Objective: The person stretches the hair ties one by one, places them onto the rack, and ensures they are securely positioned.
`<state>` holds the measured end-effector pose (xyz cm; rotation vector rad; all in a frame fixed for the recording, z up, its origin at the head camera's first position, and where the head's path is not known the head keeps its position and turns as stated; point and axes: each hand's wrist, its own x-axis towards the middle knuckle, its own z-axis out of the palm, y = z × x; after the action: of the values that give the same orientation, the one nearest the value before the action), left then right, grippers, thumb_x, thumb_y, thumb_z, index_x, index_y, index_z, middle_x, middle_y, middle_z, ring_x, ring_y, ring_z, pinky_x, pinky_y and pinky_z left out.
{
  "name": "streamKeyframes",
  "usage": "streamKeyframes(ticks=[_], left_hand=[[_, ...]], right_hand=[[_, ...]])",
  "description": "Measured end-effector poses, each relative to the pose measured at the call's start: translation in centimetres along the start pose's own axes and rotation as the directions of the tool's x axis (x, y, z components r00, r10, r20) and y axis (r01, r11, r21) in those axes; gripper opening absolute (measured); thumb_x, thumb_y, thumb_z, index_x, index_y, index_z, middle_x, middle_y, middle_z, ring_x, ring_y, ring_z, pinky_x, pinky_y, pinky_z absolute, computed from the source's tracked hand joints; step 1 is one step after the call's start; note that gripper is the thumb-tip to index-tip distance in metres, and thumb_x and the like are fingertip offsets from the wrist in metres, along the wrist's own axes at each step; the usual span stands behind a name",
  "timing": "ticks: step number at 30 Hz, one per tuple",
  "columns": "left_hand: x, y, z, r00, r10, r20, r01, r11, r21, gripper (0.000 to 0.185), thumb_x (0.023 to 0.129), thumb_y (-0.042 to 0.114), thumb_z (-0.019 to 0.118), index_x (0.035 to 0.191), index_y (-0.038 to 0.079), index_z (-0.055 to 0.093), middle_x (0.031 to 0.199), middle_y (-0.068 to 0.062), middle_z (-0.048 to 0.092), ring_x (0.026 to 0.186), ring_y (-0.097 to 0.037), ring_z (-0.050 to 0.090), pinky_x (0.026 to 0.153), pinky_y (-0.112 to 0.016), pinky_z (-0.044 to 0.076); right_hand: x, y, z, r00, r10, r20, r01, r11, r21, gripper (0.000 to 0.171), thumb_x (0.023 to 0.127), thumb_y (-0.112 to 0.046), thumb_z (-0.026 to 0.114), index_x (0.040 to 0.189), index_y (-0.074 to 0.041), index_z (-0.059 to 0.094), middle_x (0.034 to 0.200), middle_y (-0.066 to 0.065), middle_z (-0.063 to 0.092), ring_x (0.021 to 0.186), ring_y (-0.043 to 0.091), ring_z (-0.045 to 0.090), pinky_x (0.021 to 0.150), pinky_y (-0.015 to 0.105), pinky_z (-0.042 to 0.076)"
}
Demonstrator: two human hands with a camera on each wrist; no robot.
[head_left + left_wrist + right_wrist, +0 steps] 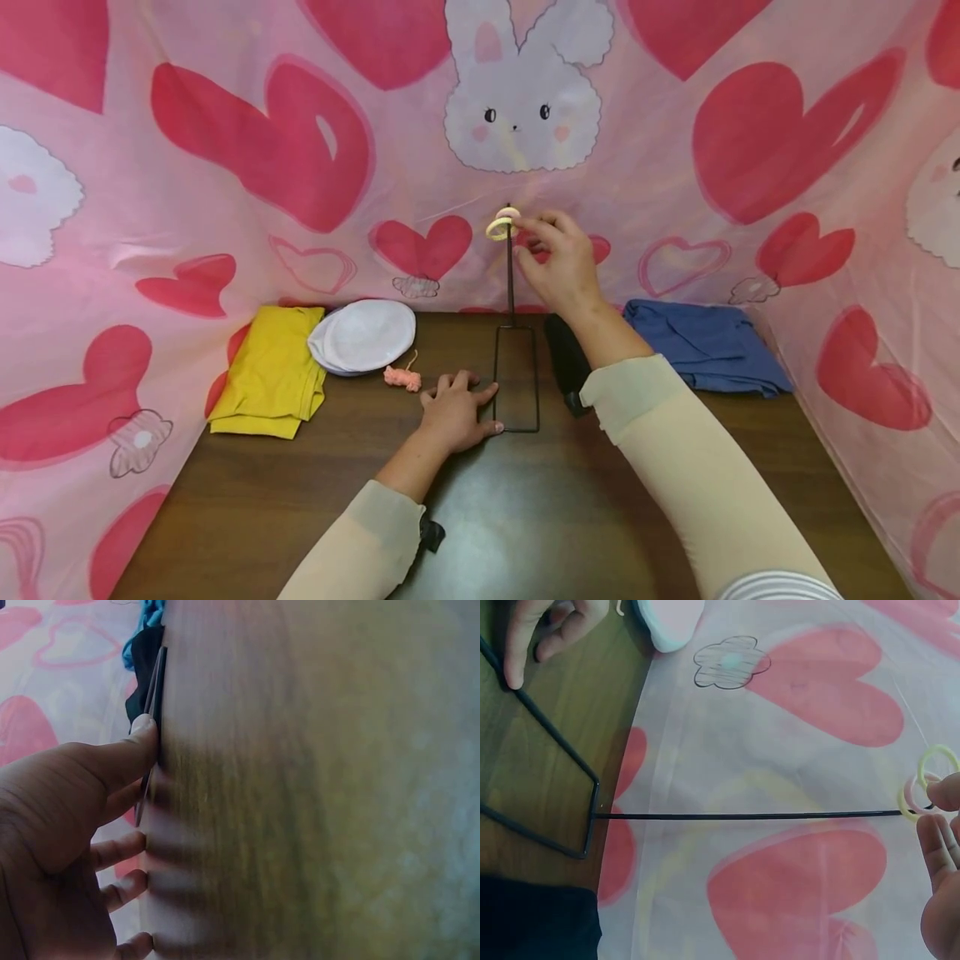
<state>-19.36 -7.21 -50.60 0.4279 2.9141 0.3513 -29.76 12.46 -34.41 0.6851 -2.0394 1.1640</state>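
Note:
A black wire stand (496, 367) has a flat rectangular base on the table and a thin upright rod (765, 817). Spread out on the tabletop, my left hand (454, 414) touches the base's left side with thumb and forefinger; in the left wrist view the thumb (142, 731) presses the wire. Up at the rod's tip, my right hand (558, 260) pinches a thin pale yellow ring (934, 750). A pink ring (910, 793) and another yellow ring (902, 804) overlap the rod's end in the right wrist view.
Left of the stand lie folded yellow cloth (273, 367), a white round cloth item (367, 333) and a small coral yarn bundle (402, 378). Folded blue cloth (705, 346) and a black item (564, 350) lie to the right. A heart-printed curtain (420, 192) surrounds the wooden table (525, 517).

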Motion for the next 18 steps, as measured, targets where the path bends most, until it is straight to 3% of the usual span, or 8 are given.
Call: streamKeyframes(ticks=[12,18], left_hand=[[0.0,-0.2,0.1,1.0,0.002,-0.004,-0.002,1.0,-0.016,0.072,0.089,0.064,0.071,0.154,0.038,0.051,0.153,-0.005,0.042,0.138,-0.04,0.036,0.1,-0.071,0.032],[0.0,-0.2,0.2,1.0,0.007,-0.005,-0.007,1.0,-0.005,0.072,0.089,0.065,0.071,0.154,0.039,0.051,0.153,-0.004,0.042,0.138,-0.039,0.037,0.099,-0.071,0.032]], right_hand=[[-3.6,-0.2,-2.8,0.999,-0.035,0.033,0.035,0.999,-0.017,0.035,0.084,0.002,0.082,0.118,-0.001,0.077,0.114,0.018,0.066,0.085,0.025,0.073,0.081,0.043,0.06],[-6.5,-0.3,-5.2,0.997,-0.019,0.075,0.024,0.998,-0.065,0.038,0.083,0.0,0.084,0.121,-0.005,0.077,0.111,0.012,0.068,0.084,0.02,0.072,0.077,0.033,0.06]])
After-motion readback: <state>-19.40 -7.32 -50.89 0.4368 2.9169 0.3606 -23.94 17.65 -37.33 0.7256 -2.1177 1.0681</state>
